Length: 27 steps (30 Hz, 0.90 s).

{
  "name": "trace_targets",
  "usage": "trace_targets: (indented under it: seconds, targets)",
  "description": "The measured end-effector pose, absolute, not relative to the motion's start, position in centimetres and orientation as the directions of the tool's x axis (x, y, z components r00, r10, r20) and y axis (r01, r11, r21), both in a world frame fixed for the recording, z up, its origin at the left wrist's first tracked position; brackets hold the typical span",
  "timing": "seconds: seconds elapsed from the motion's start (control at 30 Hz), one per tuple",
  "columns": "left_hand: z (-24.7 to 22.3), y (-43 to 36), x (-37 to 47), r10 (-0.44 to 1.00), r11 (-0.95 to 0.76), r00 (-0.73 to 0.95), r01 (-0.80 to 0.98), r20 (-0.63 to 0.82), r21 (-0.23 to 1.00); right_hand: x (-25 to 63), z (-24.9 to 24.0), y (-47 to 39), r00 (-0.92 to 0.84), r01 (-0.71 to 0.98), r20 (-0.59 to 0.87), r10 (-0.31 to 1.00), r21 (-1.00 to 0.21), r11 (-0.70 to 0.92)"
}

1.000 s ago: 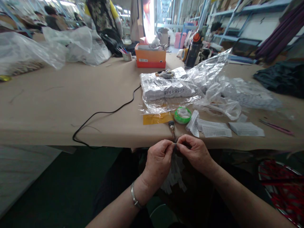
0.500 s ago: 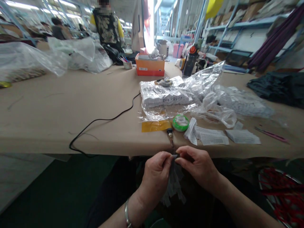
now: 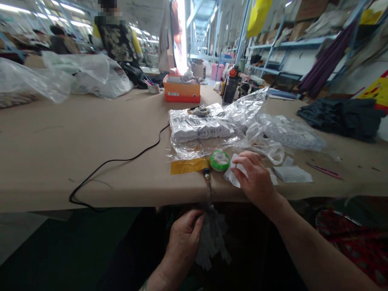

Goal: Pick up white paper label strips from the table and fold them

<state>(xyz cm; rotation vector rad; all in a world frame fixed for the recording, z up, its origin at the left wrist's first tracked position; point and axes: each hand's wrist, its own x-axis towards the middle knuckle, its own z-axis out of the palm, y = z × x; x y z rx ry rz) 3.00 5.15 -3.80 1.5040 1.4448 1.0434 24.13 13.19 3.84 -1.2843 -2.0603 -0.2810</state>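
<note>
My left hand [image 3: 183,238] is below the table edge, closed on a bunch of pale fabric strips [image 3: 212,240] that hang over my lap. My right hand [image 3: 254,176] lies on the table over a fanned stack of white printed labels [image 3: 233,176], fingers touching them. Just left of it sit a green tape reel [image 3: 220,160] and a soldering-iron-like tool [image 3: 207,182] whose tip pokes past the table edge, on a strip of yellow tape [image 3: 188,165].
A black cable [image 3: 121,159] runs across the tan table [image 3: 75,141]. Clear bags of white labels [image 3: 200,127], more label stacks [image 3: 292,173], pink tweezers [image 3: 324,170], dark cloth [image 3: 342,113], an orange box [image 3: 181,91], a black bottle [image 3: 230,87]. A person stands at the far left.
My right hand left the strips and reached up onto the labels on the table. My left hand dropped lower with the bunch of strips. The view tilted up a little.
</note>
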Motion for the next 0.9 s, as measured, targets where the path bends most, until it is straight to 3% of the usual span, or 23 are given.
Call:
trace_targets:
  seconds: [0.1,0.3,0.47,0.53,0.6,0.7,0.77,0.9]
  targets:
    - [-3.5,4.9,3.6,0.999,-0.019,0.034,0.336,0.008,0.941,25.8,2.8,11.2,-0.248,0.832,0.654,0.714,-0.234,0.503]
    - [-3.1,4.4,5.4,0.991,0.069,0.097,0.23,-0.093,0.971,27.0,-0.7,9.0,-0.349,0.906,0.564,0.749,-0.001,0.423]
    - [-2.7,4.7,7.4,0.957,0.246,0.135,0.087,-0.256,0.965,27.0,-1.3,9.3,-0.323,0.88,0.656,0.682,-0.057,0.471]
    - [-2.3,5.0,8.4,0.907,0.397,0.191,-0.089,-0.375,0.914,27.0,-0.9,8.9,-0.322,0.846,0.694,0.644,-0.093,0.525]
    - [-1.6,5.3,9.2,0.838,0.539,0.29,-0.308,-0.463,0.784,26.9,-0.5,7.8,-0.333,0.807,0.717,0.612,-0.119,0.579]
    - [-0.5,6.0,10.4,0.782,0.623,0.421,-0.547,-0.46,0.559,26.4,-0.3,5.3,-0.388,0.741,0.701,0.598,-0.148,0.655]
    - [-0.1,6.5,11.1,0.785,0.617,0.435,-0.609,-0.441,0.498,26.1,-0.4,3.8,-0.425,0.706,0.676,0.602,-0.169,0.688]
    - [0.1,7.0,11.8,0.782,0.619,0.396,-0.584,-0.481,0.525,27.2,-0.7,3.8,-0.446,0.699,0.636,0.63,-0.192,0.689]
